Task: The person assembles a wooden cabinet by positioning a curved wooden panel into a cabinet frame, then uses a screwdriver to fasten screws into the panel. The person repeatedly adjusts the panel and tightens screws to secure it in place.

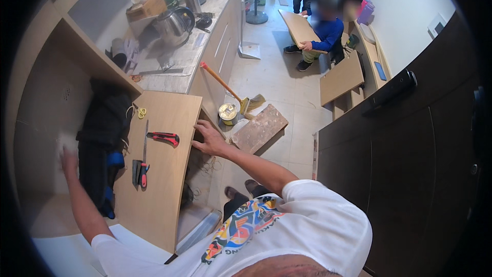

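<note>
My left hand (68, 160) reaches into a wooden niche, near its pale wall (43, 123) and beside a black-and-blue tool bag (100, 149). Motion blurs its fingers. My right hand (209, 139) has its fingers apart at the right edge of a light wooden cabinet top (161, 184), touching that edge. On the top lie a red-and-black utility knife (165, 138), a long thin blade tool with a red-and-black handle (144, 166), a small dark flat piece (136, 172) and yellow-handled scissors (142, 113).
Behind the top, a countertop (166, 82) holds an electric kettle (173, 26). A broom (249, 103), a can (228, 114) and a rough reddish slab (260, 129) are on the floor. A seated person (328, 33) holds a board (299, 27); another person stands behind. A dark door (415, 164) is right.
</note>
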The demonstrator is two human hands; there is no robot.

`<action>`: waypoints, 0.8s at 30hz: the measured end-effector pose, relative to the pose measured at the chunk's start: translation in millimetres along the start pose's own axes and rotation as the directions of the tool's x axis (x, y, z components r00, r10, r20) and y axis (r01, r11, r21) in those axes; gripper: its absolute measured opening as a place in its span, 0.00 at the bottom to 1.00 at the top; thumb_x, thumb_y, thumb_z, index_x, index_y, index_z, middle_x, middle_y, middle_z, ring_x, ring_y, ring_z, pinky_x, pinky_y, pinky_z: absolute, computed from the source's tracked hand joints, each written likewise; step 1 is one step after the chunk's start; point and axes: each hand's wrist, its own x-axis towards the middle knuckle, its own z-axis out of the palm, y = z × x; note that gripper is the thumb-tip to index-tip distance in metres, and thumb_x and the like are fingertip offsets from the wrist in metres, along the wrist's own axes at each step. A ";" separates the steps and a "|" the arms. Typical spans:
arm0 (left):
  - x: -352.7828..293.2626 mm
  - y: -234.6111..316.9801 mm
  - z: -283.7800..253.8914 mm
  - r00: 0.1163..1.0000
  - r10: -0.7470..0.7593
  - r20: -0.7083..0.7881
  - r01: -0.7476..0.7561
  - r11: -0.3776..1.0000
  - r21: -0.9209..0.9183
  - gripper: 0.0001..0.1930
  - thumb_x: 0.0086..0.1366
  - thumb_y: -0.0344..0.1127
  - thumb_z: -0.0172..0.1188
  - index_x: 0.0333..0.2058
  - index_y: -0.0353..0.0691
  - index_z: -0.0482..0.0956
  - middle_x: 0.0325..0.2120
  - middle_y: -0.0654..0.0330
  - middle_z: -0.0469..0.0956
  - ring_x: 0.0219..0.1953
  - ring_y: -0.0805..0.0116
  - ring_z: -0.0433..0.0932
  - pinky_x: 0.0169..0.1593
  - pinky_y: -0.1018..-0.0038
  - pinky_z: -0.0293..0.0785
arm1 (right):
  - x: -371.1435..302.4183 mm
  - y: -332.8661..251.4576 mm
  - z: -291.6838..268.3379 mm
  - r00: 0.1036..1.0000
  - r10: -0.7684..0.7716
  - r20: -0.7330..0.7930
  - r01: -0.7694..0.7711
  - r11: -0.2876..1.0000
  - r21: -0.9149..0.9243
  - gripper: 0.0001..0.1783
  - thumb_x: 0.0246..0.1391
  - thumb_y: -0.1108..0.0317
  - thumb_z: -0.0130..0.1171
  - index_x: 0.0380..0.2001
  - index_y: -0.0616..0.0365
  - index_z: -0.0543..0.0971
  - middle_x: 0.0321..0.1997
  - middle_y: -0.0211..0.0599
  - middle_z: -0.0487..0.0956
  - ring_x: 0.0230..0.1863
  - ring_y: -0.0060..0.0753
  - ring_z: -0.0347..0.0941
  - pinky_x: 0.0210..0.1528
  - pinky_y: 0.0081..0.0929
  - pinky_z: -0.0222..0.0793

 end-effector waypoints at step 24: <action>-435.7 575.6 -5.7 0.693 0.683 0.231 0.311 0.007 -0.951 0.16 0.69 0.30 0.61 0.53 0.30 0.79 0.42 0.56 0.84 0.41 0.72 0.82 0.48 0.75 0.78 | 332.7 181.4 -548.1 0.568 0.155 -0.808 -0.446 0.883 -0.144 0.71 0.39 0.37 0.75 0.70 0.76 0.49 0.69 0.69 0.62 0.71 0.60 0.59 0.71 0.41 0.57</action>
